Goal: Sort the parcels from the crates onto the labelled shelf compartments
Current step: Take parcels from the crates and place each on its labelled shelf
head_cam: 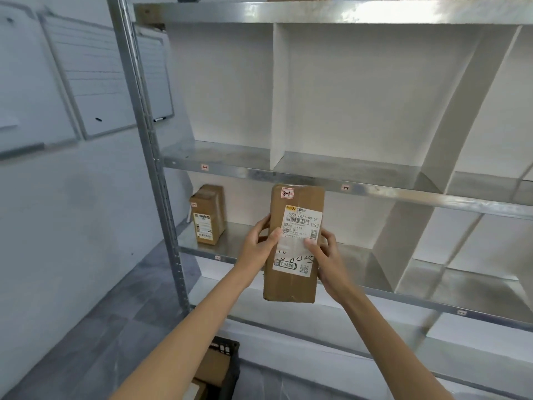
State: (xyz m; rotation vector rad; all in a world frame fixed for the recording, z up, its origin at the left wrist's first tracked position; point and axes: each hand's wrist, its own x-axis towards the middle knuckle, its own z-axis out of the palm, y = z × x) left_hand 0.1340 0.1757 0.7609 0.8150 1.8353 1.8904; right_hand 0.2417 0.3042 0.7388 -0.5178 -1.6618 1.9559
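Parcel (294, 249) check: holding it upright, squeezing its sides with left grip (259, 243) and right grip (328, 255), keeping sticker (287, 193) facing eyes for reading, likely hunting for matching shelf (375, 194) spot.

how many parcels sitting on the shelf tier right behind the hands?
1. A brown parcel stands at the tier's far left. The held parcel, gripped by the left hand and right hand, is not set down; it may hide something behind.
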